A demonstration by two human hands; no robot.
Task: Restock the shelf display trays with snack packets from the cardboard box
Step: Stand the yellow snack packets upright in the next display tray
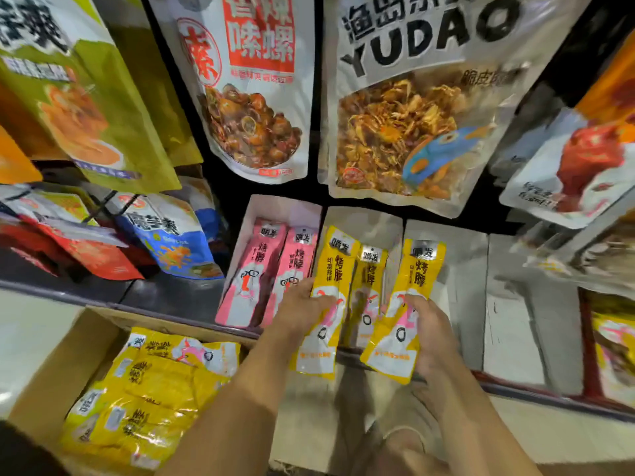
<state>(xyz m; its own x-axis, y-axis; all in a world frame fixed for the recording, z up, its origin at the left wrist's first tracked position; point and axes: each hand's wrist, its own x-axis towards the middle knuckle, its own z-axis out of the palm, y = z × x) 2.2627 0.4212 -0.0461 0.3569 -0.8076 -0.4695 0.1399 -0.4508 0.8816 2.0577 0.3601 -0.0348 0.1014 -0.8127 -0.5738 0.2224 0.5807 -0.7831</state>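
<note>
My left hand [302, 305] grips a long yellow snack packet [331, 269] by its lower half. My right hand [427, 333] holds a second yellow packet [417, 269] the same way. Both packets point up into a white display tray [381, 225] on the shelf, and a third yellow packet [369, 276] stands in that tray between them. Below at the left, the open cardboard box [51, 365] on the floor holds several more yellow packets [151, 389].
A white tray [271, 204] with two pink packets [251, 269] sits left of the yellow tray. White trays [464, 255] lie to the right. Large snack bags [409, 97] hang above. The shelf's front rail [549, 396] runs across.
</note>
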